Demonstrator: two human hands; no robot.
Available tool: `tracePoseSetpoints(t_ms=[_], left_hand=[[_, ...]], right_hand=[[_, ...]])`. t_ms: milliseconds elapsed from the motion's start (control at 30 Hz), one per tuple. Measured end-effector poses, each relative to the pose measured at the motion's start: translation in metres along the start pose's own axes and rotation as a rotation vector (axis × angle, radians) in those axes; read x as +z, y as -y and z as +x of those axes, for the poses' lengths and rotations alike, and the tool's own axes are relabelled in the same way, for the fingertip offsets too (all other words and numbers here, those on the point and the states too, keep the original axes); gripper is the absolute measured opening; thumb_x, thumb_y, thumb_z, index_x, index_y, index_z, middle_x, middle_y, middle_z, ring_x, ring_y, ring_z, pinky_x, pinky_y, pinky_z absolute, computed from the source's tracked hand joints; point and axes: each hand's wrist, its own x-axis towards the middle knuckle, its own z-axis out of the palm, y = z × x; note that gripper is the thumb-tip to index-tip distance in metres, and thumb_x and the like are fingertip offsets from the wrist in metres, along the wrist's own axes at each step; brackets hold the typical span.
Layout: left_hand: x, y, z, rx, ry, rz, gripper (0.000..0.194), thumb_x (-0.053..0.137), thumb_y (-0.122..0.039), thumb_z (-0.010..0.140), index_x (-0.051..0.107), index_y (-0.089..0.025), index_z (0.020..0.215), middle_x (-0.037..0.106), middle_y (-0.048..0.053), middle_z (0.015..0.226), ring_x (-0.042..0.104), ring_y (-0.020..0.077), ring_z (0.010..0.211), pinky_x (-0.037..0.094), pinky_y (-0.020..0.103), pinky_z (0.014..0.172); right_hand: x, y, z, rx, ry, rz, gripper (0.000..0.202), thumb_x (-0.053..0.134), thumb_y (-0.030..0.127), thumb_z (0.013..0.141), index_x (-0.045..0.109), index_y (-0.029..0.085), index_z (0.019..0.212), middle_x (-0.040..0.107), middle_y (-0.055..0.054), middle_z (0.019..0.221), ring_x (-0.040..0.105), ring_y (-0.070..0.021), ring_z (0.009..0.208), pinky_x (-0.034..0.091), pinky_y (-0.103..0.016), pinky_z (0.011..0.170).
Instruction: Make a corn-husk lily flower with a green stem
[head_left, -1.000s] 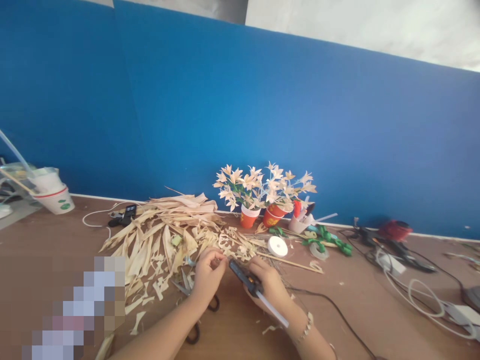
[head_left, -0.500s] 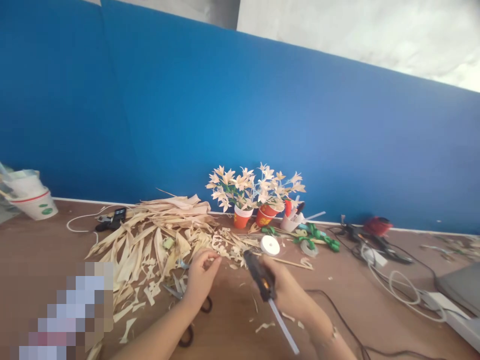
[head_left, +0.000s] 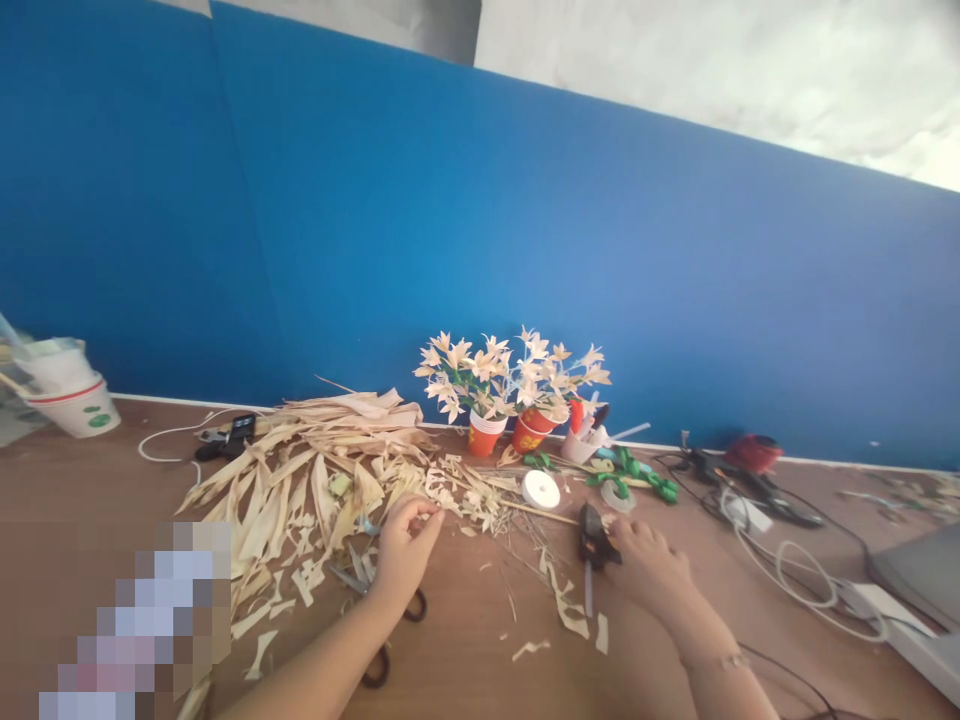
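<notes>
My left hand (head_left: 409, 545) is closed in a pinch above the table, in front of the dried husk scraps. Whatever lies between its thumb and forefinger is too small to make out. At the right of the middle, my right hand (head_left: 652, 565) is closed round the handle end of a black glue gun (head_left: 598, 540), low over the table. A translucent glue stick (head_left: 589, 590) juts from the gun toward me; my fingers partly hide the handle. Scissors (head_left: 414, 604) with dark handles lie under my left wrist, partly covered.
A heap of dried husks (head_left: 300, 470) spreads at left. Pale flowers (head_left: 487, 365) stand in red cups (head_left: 487, 436) against the blue partition (head_left: 450, 200). Nearby are a white roll (head_left: 541, 489), clear tape (head_left: 617, 496) and green pieces (head_left: 664, 488). Cables and a power strip (head_left: 900, 625) lie at right.
My right hand has moved right and lowered the glue gun toward the table, uncovering husk strips there. My left hand keeps its pinch in nearly the same place.
</notes>
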Motion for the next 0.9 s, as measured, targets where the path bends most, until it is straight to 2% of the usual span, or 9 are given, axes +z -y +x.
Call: tracePoseSetpoints(t_ms=[33,100,200,267,333,500,700,800,900], left_hand=[[0.000,0.000,0.000,-0.002,0.003,0.002,0.014,0.056,-0.027,0.076,0.058,-0.019,0.064,0.060,0.003,0.072,0.057,0.0179,0.071,0.045,0.028,0.059],[-0.001,0.000,0.000,-0.007,0.005,0.004,0.013,0.056,-0.027,0.076,0.058,-0.019,0.065,0.060,0.003,0.073,0.057,0.0179,0.071,0.045,0.028,0.060],[-0.001,0.000,-0.001,-0.017,0.006,-0.002,0.013,0.056,-0.027,0.076,0.059,-0.019,0.066,0.060,0.003,0.073,0.057,0.0181,0.072,0.045,0.028,0.060],[-0.001,-0.001,-0.001,-0.020,0.011,-0.009,0.014,0.055,-0.027,0.076,0.059,-0.019,0.066,0.060,0.003,0.073,0.057,0.0181,0.072,0.045,0.028,0.060],[0.000,-0.002,-0.001,-0.026,0.013,-0.015,0.014,0.055,-0.027,0.076,0.059,-0.019,0.065,0.060,0.003,0.072,0.057,0.0181,0.072,0.045,0.028,0.061],[0.001,-0.003,0.000,-0.046,-0.003,-0.028,0.014,0.057,-0.026,0.075,0.059,-0.019,0.063,0.061,0.003,0.072,0.058,0.0182,0.073,0.045,0.027,0.061],[0.000,-0.006,0.000,-0.057,0.007,-0.033,0.013,0.056,-0.025,0.075,0.058,-0.019,0.063,0.060,0.003,0.072,0.058,0.0182,0.073,0.045,0.027,0.061],[-0.001,-0.006,0.000,-0.063,0.015,-0.031,0.013,0.056,-0.024,0.076,0.058,-0.019,0.064,0.060,0.002,0.072,0.058,0.0182,0.073,0.045,0.027,0.061],[-0.001,-0.006,0.000,-0.065,0.014,-0.036,0.013,0.056,-0.024,0.075,0.059,-0.019,0.064,0.060,0.002,0.071,0.057,0.0180,0.072,0.045,0.027,0.061]], right_hand=[[-0.005,0.014,-0.002,-0.022,-0.064,-0.009,0.024,0.052,0.013,0.071,0.062,0.016,0.092,0.062,-0.018,0.102,0.055,-0.0352,0.099,0.039,-0.043,0.074],[-0.012,0.049,-0.006,-0.260,-0.104,0.119,0.019,0.047,0.012,0.076,0.065,0.017,0.076,0.065,-0.013,0.088,0.059,-0.0281,0.087,0.041,-0.037,0.073],[-0.009,0.103,-0.010,-0.621,-0.067,0.362,0.025,0.045,0.007,0.077,0.066,0.020,0.079,0.068,-0.006,0.082,0.062,-0.0182,0.081,0.042,-0.026,0.072],[-0.002,0.130,-0.012,-0.658,-0.060,0.293,0.023,0.046,0.007,0.077,0.066,0.018,0.076,0.069,-0.007,0.079,0.063,-0.0188,0.075,0.042,-0.025,0.067],[0.005,0.146,-0.013,-0.608,-0.071,0.177,0.021,0.046,0.008,0.078,0.065,0.015,0.075,0.068,-0.011,0.078,0.064,-0.0205,0.069,0.042,-0.026,0.061],[0.014,0.154,-0.012,-0.583,-0.118,0.053,0.017,0.048,0.009,0.077,0.065,0.013,0.076,0.067,-0.014,0.077,0.064,-0.0232,0.069,0.041,-0.027,0.057],[0.020,0.156,-0.013,-0.550,-0.175,0.092,0.019,0.045,0.004,0.075,0.063,0.012,0.076,0.066,-0.014,0.077,0.063,-0.0222,0.071,0.041,-0.026,0.058],[0.021,0.155,-0.013,-0.501,-0.175,0.298,0.017,0.046,0.007,0.074,0.061,0.014,0.075,0.066,-0.011,0.076,0.061,-0.0206,0.070,0.041,-0.026,0.060],[0.020,0.155,-0.011,-0.438,-0.085,0.722,0.010,0.050,0.011,0.070,0.057,0.017,0.070,0.063,-0.003,0.068,0.058,-0.0161,0.063,0.042,-0.025,0.061]])
